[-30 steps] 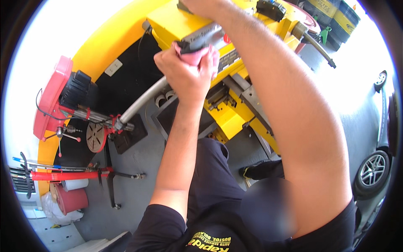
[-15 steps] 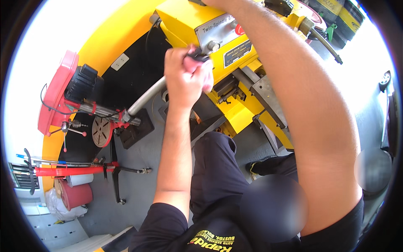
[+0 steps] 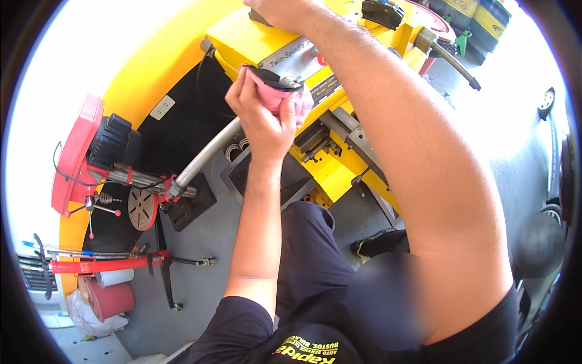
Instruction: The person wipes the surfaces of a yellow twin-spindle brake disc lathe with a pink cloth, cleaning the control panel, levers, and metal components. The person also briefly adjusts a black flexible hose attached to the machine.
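My left hand (image 3: 264,124) is raised before the front of a yellow brake lathe (image 3: 333,173). Its fingers close round a bunched pink cloth (image 3: 273,98), and a flat black piece (image 3: 262,75) with a curved edge, perhaps a brake pad, lies against the cloth. My right arm reaches across the machine to its top. There my right hand (image 3: 285,13) is cut off by the upper edge of the view, its fingers mostly out of sight. Beside and below it a dark object (image 3: 259,19) sits on the yellow housing; whether the hand grips it is unclear.
A black block (image 3: 383,13) rests on the machine's top, near a protruding metal shaft (image 3: 454,64). Left stand a red drill press (image 3: 79,155), a grey metal bar (image 3: 209,151) and a red floor crane or jack (image 3: 103,266). Drums (image 3: 485,27) are at the far right.
My left hand has turned, so more of the pink cloth and black piece shows. The right hand has moved left along the machine's top. The whole view has shifted slightly.
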Tool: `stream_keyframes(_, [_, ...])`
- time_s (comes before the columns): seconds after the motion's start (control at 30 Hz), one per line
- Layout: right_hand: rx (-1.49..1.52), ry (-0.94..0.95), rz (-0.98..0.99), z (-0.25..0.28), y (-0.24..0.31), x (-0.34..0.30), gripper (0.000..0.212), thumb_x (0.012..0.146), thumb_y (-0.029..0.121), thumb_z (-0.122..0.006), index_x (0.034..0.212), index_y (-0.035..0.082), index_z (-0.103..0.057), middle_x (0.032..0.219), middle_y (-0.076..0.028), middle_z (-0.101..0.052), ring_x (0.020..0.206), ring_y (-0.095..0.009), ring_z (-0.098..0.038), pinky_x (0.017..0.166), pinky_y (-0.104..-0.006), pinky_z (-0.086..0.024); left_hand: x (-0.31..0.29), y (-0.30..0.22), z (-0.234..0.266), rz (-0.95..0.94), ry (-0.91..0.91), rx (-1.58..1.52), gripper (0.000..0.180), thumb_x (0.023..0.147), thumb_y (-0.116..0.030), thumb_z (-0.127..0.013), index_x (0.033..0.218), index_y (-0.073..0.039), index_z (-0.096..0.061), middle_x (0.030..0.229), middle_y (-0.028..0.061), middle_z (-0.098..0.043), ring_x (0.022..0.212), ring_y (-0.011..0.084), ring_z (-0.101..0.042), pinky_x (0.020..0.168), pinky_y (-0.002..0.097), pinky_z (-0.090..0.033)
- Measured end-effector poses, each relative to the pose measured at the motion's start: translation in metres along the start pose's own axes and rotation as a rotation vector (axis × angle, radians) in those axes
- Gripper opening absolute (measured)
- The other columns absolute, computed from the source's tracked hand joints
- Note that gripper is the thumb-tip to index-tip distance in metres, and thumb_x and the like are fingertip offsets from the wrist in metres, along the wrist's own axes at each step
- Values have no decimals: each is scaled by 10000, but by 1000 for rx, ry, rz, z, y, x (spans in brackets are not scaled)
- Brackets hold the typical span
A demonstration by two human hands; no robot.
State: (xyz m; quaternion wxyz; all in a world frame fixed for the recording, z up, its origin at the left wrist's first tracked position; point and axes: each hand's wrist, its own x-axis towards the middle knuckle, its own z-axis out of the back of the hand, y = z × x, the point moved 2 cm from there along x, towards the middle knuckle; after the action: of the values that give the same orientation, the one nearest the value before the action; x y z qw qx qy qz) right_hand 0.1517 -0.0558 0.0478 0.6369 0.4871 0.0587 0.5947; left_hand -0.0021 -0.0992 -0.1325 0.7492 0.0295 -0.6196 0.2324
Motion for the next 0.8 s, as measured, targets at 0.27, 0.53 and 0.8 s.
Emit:
stream_keyframes(0.27, [26,68,-41,22,10,-19,485,987,231,-748,1350,12,-512,1195,-204,-733,1178,-385,-700,1030,-484,-537,11,-21,-19,32,-152,83,669,890,-185,-853,1388,64,-482,1359,280,-540,1274,439,-546,1139,561,-450])
stream_keyframes(0.53, [38,-16,13,7,-3,-2,501,945,255,-784,1312,12,-543,1159,-237,-733,1144,-428,-699,999,-503,-543,61,-15,-4,-33,-87,115,689,839,-172,-900,1351,-3,-471,1353,216,-423,1312,383,-456,1113,509,-425])
stream_keyframes(0.8, [32,-13,15,11,-12,-2,506,937,252,-770,1312,-4,-544,1175,-245,-728,1154,-443,-692,1011,-512,-536,71,-25,7,60,174,260,681,768,-255,-933,1286,-75,-528,1343,193,-456,1312,397,-453,1086,597,-363])
